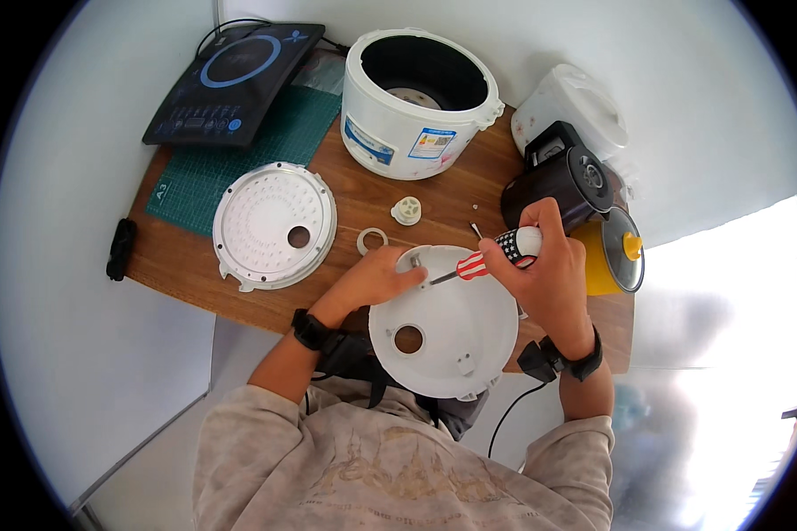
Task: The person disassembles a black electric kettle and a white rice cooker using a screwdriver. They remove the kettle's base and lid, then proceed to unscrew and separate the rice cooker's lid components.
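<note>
A round white rice cooker lid cover (452, 327) lies inside up at the table's front edge, with a round hole at its lower left. My left hand (376, 281) grips its upper left rim, thumb on the inner face. In my right hand (553, 279) is a screwdriver (473, 265) with a red, white and dark star-patterned handle. Its tip meets the lid near my left thumb. Just beyond my left hand lies a pale ring (364, 241), and past it a small white valve cap (406, 211). A silvery inner lid plate (266, 212) rests to the left.
The open rice cooker body (403, 146) stands at the back. A black induction cooker (230, 84) sits back left on a green cutting mat (190, 186). At right are a dark kettle (549, 186), a white appliance (567, 111) and a yellow pot (598, 265). A tiny part (475, 206) lies mid-table.
</note>
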Demonstrator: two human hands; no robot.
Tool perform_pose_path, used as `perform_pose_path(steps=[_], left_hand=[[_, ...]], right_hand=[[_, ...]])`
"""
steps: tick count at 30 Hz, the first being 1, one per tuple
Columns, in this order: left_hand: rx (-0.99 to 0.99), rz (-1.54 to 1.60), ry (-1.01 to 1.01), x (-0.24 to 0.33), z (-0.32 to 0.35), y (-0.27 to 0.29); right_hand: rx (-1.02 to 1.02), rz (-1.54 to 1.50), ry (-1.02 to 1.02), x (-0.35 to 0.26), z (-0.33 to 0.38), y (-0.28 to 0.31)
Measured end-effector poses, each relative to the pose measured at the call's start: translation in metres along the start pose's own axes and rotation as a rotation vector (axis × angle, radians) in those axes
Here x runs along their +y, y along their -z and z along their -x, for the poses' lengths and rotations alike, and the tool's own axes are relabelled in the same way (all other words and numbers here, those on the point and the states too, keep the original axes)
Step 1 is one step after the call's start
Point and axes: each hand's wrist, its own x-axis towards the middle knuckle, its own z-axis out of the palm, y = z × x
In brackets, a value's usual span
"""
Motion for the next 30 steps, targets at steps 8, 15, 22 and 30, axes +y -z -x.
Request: perform_pose_path(steps=[8, 15, 22, 30], left_hand=[[-0.031, 0.026, 0.017, -0.012, -0.005, -0.001], [-0.042, 0.100, -0.004, -0.017, -0.005, -0.001], [0.030, 0.072, -0.046, -0.018, -0.003, -0.006], [0.036, 0.033, -0.034, -0.017, -0.003, -0.005]], right_hand=[[-0.188, -0.115, 0.070, -0.009, -0.009, 0.007], [-0.230, -0.139, 0.111, -0.013, -0.016, 0.009], [-0.173, 0.297, 0.115, -0.017, -0.013, 0.009], [-0.191, 0.108, 0.056, -0.015, -0.014, 0.012]])
